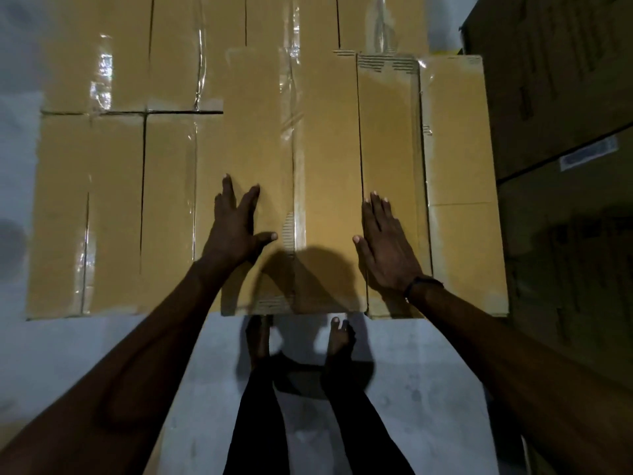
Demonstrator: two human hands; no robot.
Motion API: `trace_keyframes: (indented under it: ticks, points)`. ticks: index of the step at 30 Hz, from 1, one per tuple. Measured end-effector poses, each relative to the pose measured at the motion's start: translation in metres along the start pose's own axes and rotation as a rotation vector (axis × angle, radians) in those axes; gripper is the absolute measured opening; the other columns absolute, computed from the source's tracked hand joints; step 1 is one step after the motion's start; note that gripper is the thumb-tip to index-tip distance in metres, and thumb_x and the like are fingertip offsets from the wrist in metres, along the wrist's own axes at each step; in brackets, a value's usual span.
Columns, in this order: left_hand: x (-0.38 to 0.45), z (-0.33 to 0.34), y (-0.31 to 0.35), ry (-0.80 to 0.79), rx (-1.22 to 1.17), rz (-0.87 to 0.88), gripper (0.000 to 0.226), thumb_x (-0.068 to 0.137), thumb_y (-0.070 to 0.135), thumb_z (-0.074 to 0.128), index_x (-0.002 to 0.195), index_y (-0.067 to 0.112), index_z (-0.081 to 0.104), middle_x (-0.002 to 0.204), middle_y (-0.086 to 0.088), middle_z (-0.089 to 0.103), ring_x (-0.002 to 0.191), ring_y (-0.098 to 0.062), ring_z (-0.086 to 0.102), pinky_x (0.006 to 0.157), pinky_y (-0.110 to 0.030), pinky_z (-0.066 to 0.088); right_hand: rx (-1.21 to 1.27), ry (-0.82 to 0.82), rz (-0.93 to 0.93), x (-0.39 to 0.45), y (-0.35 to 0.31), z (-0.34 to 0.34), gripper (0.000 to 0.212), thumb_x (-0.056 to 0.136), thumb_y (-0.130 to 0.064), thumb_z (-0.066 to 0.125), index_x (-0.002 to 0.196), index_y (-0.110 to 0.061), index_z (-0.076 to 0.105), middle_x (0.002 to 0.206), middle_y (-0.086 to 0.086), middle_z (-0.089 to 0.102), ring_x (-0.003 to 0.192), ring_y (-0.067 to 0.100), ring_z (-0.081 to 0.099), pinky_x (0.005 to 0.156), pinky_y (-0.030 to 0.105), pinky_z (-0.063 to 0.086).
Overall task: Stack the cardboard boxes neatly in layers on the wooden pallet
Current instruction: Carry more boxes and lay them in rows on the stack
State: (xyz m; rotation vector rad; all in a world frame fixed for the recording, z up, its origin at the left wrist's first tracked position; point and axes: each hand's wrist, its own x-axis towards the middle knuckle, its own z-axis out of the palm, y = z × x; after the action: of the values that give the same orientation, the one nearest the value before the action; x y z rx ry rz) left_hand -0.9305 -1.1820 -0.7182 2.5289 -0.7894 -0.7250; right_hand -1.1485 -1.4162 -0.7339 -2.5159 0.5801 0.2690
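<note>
2 hands lie flat on the top box (pixel 322 186) at the centre of the frame, a long carton whose long axis runs from the lower edge of the stack up toward the top of the frame. The left hand (pixel 236 228) rests on its left half with fingers (pixel 251 197) spread and open, thumb pointing toward the tape seam (pixel 295 159). The right hand (pixel 387 248) sits at the box's right edge, fingers close together and straight, lying over the gap to the neighbouring box (pixel 390 132). Neither hand grips anything; both press palm-down.

The box sits on a lower layer of boxes (pixel 113 207) that fills the left and upper frame; the pallet itself is hidden beneath them. Its near end hangs level with, or slightly past, the stack's lower edge above the bare feet (pixel 337 337) on the floor (pixel 411 389).

The box lies straight ahead of both hands, roughly equally near, so any squaring push would probably run along its long axis, up-frame.
</note>
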Motion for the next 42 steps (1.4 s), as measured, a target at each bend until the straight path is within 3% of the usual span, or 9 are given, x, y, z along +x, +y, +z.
trace_keyframes:
  ticks: [5,10,13,17,20,23,28,42]
  points:
    - [-0.059,0.024,0.002,-0.023,0.005,-0.044,0.104,0.078,0.052,0.083,0.162,0.030,0.025,0.170,-0.014,-0.013,0.154,-0.047,-0.001,0.117,-0.070,0.026,0.000,-0.061,-0.017,-0.048,0.006,0.004,0.084,0.105,-0.058,0.044,0.164,-0.021,-0.003,0.171,-0.001,-0.016,0.157,0.017,-0.017,0.125,0.045,0.002]
    - [-0.109,0.036,-0.002,-0.076,-0.040,-0.070,0.113,0.066,0.078,0.068,0.161,0.033,0.026,0.170,-0.011,-0.016,0.154,-0.048,-0.002,0.116,-0.072,0.024,-0.057,-0.168,-0.094,-0.086,0.017,0.008,0.119,0.082,-0.078,0.062,0.164,-0.026,-0.006,0.170,-0.002,-0.020,0.157,0.022,-0.019,0.124,0.052,0.007]
    - [-0.123,0.043,-0.010,-0.085,-0.013,-0.038,0.123,0.056,0.088,0.059,0.161,0.034,0.025,0.170,-0.010,-0.016,0.152,-0.052,-0.002,0.115,-0.075,0.022,-0.110,-0.193,-0.172,-0.094,0.025,0.009,0.124,0.078,-0.073,0.071,0.164,-0.029,-0.006,0.170,-0.002,-0.019,0.157,0.025,-0.017,0.125,0.058,0.012]
    - [-0.125,0.051,-0.019,-0.075,0.022,0.011,0.132,0.051,0.077,0.080,0.162,0.034,0.023,0.169,-0.014,-0.017,0.151,-0.056,-0.004,0.114,-0.077,0.022,-0.179,-0.175,-0.221,-0.092,0.029,0.012,0.111,0.086,-0.071,0.062,0.164,-0.028,-0.005,0.171,0.001,-0.017,0.157,0.026,-0.014,0.125,0.055,0.015]
    - [-0.123,0.054,-0.020,-0.045,0.074,0.017,0.127,0.058,0.045,0.097,0.162,0.032,0.025,0.170,-0.015,-0.015,0.150,-0.055,0.003,0.113,-0.075,0.027,-0.218,-0.167,-0.249,-0.093,0.029,0.012,0.108,0.087,-0.079,0.052,0.164,-0.027,-0.003,0.171,0.003,-0.014,0.158,0.028,-0.011,0.124,0.052,0.014]
    - [-0.123,0.056,-0.025,-0.010,0.092,0.045,0.120,0.062,0.035,0.097,0.161,0.031,0.028,0.170,-0.017,-0.011,0.147,-0.055,0.012,0.114,-0.071,0.030,-0.272,-0.171,-0.254,-0.093,0.027,0.013,0.107,0.089,-0.074,0.056,0.165,-0.024,-0.001,0.171,0.007,-0.012,0.158,0.031,-0.008,0.124,0.055,0.019]
    - [-0.124,0.053,-0.026,0.007,0.106,0.067,0.110,0.071,0.029,0.094,0.161,0.029,0.030,0.170,-0.017,-0.009,0.149,-0.054,0.010,0.118,-0.066,0.026,-0.308,-0.144,-0.278,-0.093,0.026,0.015,0.104,0.092,-0.068,0.058,0.165,-0.023,0.000,0.171,0.009,-0.011,0.158,0.033,-0.006,0.123,0.055,0.024]
    - [-0.142,0.052,-0.024,-0.001,0.141,0.042,0.104,0.072,0.023,0.093,0.159,0.026,0.036,0.170,-0.019,-0.004,0.146,-0.053,0.018,0.119,-0.060,0.029,-0.348,-0.156,-0.225,-0.107,0.017,0.029,0.090,0.100,-0.054,0.056,0.165,-0.022,0.002,0.171,0.007,-0.014,0.157,0.032,-0.007,0.124,0.056,0.022]
